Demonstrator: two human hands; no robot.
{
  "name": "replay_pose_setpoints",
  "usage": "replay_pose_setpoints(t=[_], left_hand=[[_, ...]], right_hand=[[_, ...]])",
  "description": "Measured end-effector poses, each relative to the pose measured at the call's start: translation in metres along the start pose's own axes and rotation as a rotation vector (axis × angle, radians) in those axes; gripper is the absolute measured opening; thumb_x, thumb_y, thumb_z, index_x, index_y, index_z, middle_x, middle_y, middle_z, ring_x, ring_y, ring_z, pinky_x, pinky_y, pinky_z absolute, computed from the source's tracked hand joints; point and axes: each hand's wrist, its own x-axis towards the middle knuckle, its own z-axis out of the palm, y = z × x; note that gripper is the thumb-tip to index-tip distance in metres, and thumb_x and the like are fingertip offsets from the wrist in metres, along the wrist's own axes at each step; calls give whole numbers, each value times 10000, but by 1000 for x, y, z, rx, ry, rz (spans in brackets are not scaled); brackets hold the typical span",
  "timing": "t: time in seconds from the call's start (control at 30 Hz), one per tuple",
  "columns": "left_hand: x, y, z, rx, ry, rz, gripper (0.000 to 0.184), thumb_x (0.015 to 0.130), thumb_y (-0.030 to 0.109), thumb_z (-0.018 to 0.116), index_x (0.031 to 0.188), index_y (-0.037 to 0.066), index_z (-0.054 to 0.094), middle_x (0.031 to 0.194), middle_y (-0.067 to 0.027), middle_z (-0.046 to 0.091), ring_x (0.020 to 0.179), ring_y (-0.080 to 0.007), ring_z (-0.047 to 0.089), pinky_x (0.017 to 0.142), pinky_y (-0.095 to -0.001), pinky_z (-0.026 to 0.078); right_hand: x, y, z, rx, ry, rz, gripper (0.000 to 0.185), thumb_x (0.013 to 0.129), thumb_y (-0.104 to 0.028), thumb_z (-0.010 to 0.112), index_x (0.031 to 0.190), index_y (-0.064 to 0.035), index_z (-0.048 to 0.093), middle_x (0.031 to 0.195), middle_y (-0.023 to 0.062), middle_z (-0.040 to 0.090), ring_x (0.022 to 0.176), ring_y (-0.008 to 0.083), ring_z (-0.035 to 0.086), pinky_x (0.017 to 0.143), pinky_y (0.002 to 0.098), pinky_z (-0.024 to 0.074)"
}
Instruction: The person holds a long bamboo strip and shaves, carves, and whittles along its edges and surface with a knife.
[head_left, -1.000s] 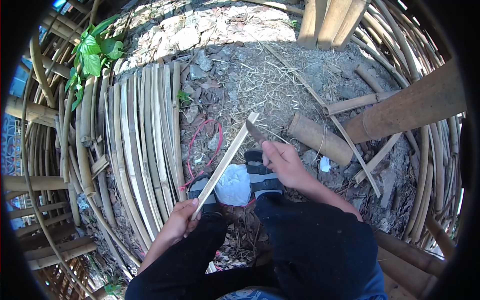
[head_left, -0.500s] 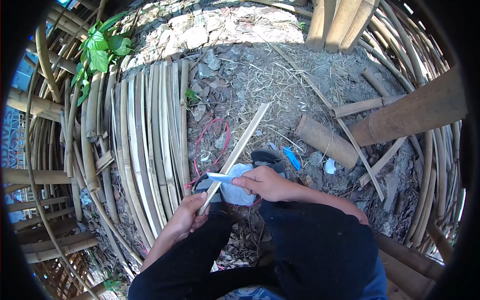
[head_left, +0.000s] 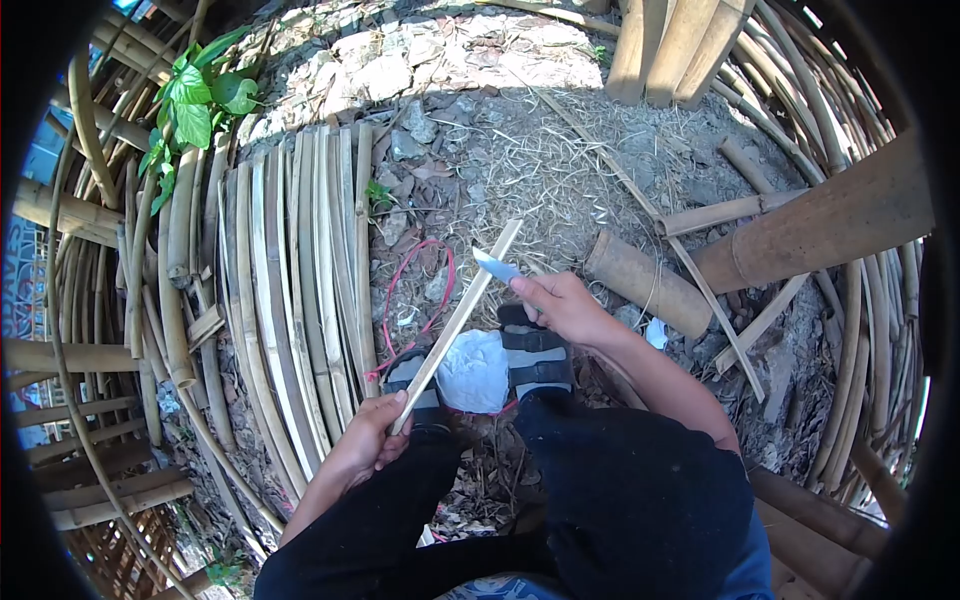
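My left hand point(head_left: 368, 437) is closed round the lower end of a split bamboo strip point(head_left: 452, 332), which slants up and away to the right. In my right hand point(head_left: 568, 308) is a knife point(head_left: 496, 266), its handle mostly hidden by the fingers. The blade lies across the strip near its far end, seemingly touching it. Below the strip, a crumpled white plastic bag point(head_left: 474, 372) rests on the ground between my sandalled feet point(head_left: 540, 365).
Split bamboo strips point(head_left: 300, 270) lie side by side on the left. A pink cord point(head_left: 390, 290) loops beside them. A short bamboo piece point(head_left: 650, 283) and a thick bamboo pole point(head_left: 810, 225) are on the right. Pale shavings point(head_left: 560, 160) cover the ground ahead.
My right hand and the knife have moved up and right along the strip, from near my left hand to its far end. My left hand keeps its hold. The blue object is now hidden.
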Motion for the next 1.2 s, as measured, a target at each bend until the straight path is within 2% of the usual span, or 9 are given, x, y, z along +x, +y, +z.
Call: replay_pose_setpoints(t=[0.17,0.27,0.33,0.4,0.5,0.67,0.73,0.93,1.2], left_hand=[[-7,1,-1,30,-37,-48,457,1058,410,420,770,65,503,494,29,344,363,-75,291,332,-240,208],[-5,2,0,-11,-46,-54,461,1057,411,424,762,64,497,489,28,340,359,-78,287,336,-242,214],[-3,1,-1,-41,-62,-55,461,1058,407,423,759,64,496,487,27,340,356,-79,285,337,-243,216],[-3,1,-2,-62,-76,-60,461,1058,403,422,756,63,495,485,26,340,354,-79,284,338,-244,218],[-3,1,-2,-83,-100,-81,462,1061,396,418,749,62,491,484,23,340,352,-77,282,336,-239,215],[-3,-2,-4,-91,-116,-56,462,1061,391,420,745,62,490,485,23,338,352,-72,284,327,-235,214],[-3,-1,-4,-83,-111,-55,462,1062,389,420,744,61,491,486,24,338,352,-71,284,327,-235,215],[-5,0,-1,-59,-80,-46,466,1059,392,425,737,62,488,489,26,338,353,-70,286,326,-232,213],[-4,1,0,-49,-51,-58,462,1057,398,427,737,68,480,490,26,330,359,-72,291,325,-234,210]], right_hand=[[11,-12,-50,213,298,98,525,1023,-454,523,687,-52,555,580,-19,458,550,50,425,487,238,325],[-12,-14,-39,294,190,62,488,1026,-484,498,735,-93,521,588,-49,380,498,56,322,462,238,246],[-26,-20,-10,272,80,-64,500,1037,-457,490,716,-76,532,577,-48,401,507,52,350,470,242,276],[-36,-20,12,17,-202,-80,543,1028,-461,509,681,-46,560,580,-16,477,518,69,419,487,266,341],[-36,-16,36,46,-291,-23,550,1025,-447,525,657,-41,571,567,-17,481,511,82,410,492,288,346],[-25,-14,18,-11,-192,-21,507,1026,-375,556,639,-48,562,560,-50,432,538,52,359,492,257,298],[-21,-11,14,-83,-167,-39,560,1003,-458,561,620,-51,605,520,-15,470,509,85,425,489,301,346],[-17,-9,3,-140,-82,-46,567,974,-501,584,642,-45,636,526,1,511,511,99,456,508,298,375],[-9,-15,-13,-148,-49,-37,560,967,-480,610,640,-27,639,529,7,522,515,91,463,508,291,379]])
